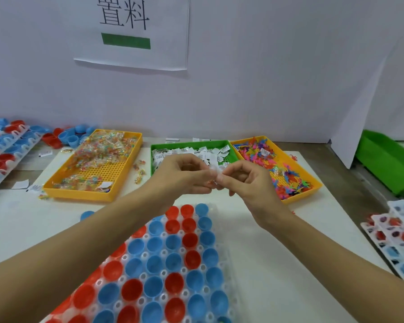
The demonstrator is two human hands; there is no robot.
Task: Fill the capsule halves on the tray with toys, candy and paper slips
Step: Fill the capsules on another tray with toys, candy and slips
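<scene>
A clear tray in front of me holds several red and blue capsule halves, open side up. Above its far end my left hand and my right hand meet fingertip to fingertip, both pinching a small bundle of clear candy packets and paper slips. Behind the hands stand a yellow tray of wrapped candy, a green tray of paper slips and a yellow tray of colourful plastic toys.
Racks of red and blue capsule halves lie at the left, with loose halves behind them. Filled trays are stacked at the right edge, and a green bin sits far right. One blue half lies loose on the white mat.
</scene>
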